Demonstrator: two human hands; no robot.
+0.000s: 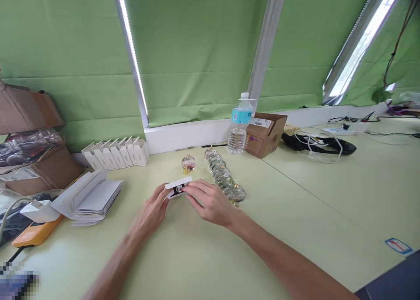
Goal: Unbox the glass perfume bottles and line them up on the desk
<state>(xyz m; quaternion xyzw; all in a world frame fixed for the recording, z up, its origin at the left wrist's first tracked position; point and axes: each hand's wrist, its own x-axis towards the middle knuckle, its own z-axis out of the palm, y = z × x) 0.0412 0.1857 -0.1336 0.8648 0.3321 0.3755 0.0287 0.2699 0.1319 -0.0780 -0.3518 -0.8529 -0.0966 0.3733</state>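
A small white box (179, 182) with a dark inside and a round shiny piece is raised over the table between my hands. My left hand (154, 209) is closed on its left side. The fingers of my right hand (211, 201) are at the box's right side, thumb and fingertips near the opening; what they pinch is too small to tell. Behind the box stands a round glass bottle (188, 162) with a small gold piece (185, 171) beside it. A row of similar glass bottles (223, 175) with gold tops runs just beyond my right hand.
Upright white boxes (114, 154) line the back left, with a stack of white flat cartons (96, 199) nearer. Brown boxes (42, 168) and an orange device (37, 233) lie far left. A water bottle (238, 129), an open carton (265, 135) and a black object with cables (318, 144) stand behind.
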